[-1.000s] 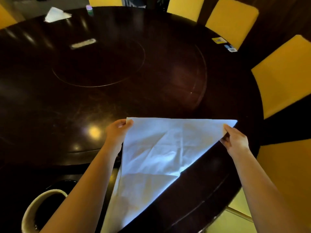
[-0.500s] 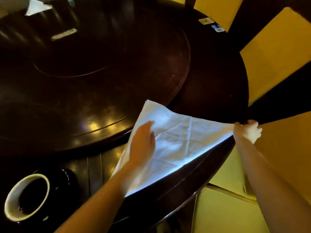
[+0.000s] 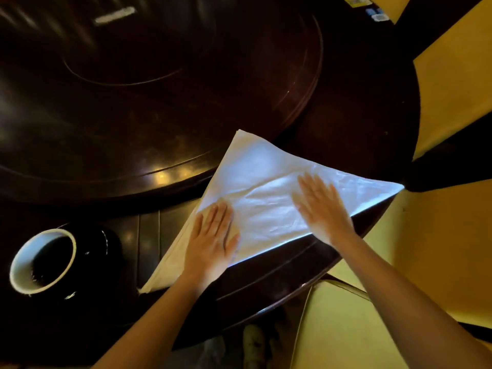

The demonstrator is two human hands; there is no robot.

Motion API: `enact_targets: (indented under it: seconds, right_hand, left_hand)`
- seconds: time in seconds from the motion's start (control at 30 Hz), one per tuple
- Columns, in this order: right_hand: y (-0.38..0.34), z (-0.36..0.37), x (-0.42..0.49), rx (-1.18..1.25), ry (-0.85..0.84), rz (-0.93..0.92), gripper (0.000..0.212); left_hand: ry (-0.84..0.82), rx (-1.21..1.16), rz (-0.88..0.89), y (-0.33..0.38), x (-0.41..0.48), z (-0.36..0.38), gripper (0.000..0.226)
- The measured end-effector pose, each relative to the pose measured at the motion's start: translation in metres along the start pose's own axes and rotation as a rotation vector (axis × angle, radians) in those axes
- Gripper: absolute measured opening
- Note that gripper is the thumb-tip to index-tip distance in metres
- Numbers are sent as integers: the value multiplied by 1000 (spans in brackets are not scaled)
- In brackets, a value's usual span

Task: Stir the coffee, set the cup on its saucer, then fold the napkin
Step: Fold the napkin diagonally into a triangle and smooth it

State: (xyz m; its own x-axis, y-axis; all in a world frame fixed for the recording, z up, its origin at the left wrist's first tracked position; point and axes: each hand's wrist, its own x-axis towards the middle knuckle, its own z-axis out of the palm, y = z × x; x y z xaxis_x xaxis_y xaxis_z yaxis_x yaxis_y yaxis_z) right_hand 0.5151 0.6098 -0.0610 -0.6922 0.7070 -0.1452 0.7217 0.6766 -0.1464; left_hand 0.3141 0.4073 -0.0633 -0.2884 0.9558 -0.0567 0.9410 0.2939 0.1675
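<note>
A white napkin lies folded into a triangle on the dark round table, near its front edge. My left hand rests flat on the napkin's lower left part, fingers together. My right hand lies flat on the right part with fingers spread. Neither hand grips anything. At the lower left stands a cup with a pale rim and dark coffee inside. It sits on a dark saucer that is hard to make out.
A raised turntable fills the table's middle. Yellow chairs stand along the right side, and one yellow seat is just below the table edge. Small cards lie at the far right rim.
Both hands let go of the napkin's corners. The napkin now lies flat on the table as a triangle, and both palms press on it. The view swung left and down.
</note>
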Motion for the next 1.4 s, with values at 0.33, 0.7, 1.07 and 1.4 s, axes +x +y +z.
enact_targets:
  seconds: [0.33, 0.7, 1.07, 1.4]
  right_hand:
    - [-46, -8, -15, 96, 20, -105, 72]
    - [-121, 24, -52, 29, -60, -543, 68]
    - [-122, 20, -55, 137, -63, -518, 65]
    - [-116, 19, -88, 330, 274, -509, 34]
  left_hand:
    - [-106, -72, 114, -55, -76, -19, 72]
    - [88, 22, 80, -77, -100, -34, 63]
    - [170, -84, 108, -74, -113, -53, 61]
    - [107, -176, 195, -77, -142, -91, 50]
